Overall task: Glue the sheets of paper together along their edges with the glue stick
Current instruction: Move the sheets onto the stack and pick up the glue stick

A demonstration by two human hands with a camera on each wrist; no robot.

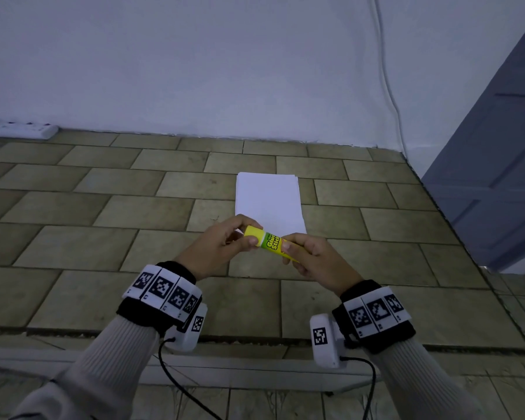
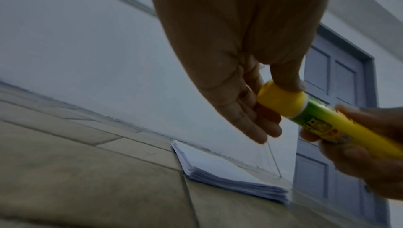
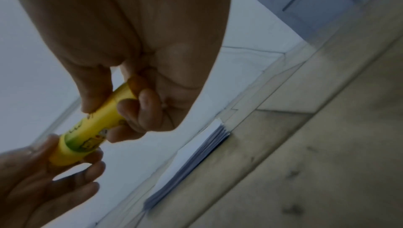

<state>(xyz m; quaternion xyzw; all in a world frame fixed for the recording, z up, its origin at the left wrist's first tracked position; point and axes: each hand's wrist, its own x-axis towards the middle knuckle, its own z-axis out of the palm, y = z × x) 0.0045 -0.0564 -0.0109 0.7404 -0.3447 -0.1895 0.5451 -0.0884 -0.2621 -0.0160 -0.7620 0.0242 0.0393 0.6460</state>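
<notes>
A yellow and green glue stick (image 1: pixel 269 242) is held in the air between both hands, just in front of a stack of white paper sheets (image 1: pixel 269 201) lying on the tiled surface. My left hand (image 1: pixel 225 241) pinches the yellow cap (image 2: pixel 281 100) between thumb and fingers. My right hand (image 1: pixel 309 256) grips the tube's body (image 3: pixel 96 124) with curled fingers. The cap sits on the tube. The paper stack (image 2: pixel 229 178) shows several layered sheets at its edge (image 3: pixel 196 161).
A tiled ledge (image 1: pixel 103 207) runs up to a white wall (image 1: pixel 225 71). A white power strip (image 1: pixel 22 128) lies at the far left. A cable (image 1: pixel 388 86) hangs down the wall, and a blue-grey door (image 1: pixel 497 177) stands at the right.
</notes>
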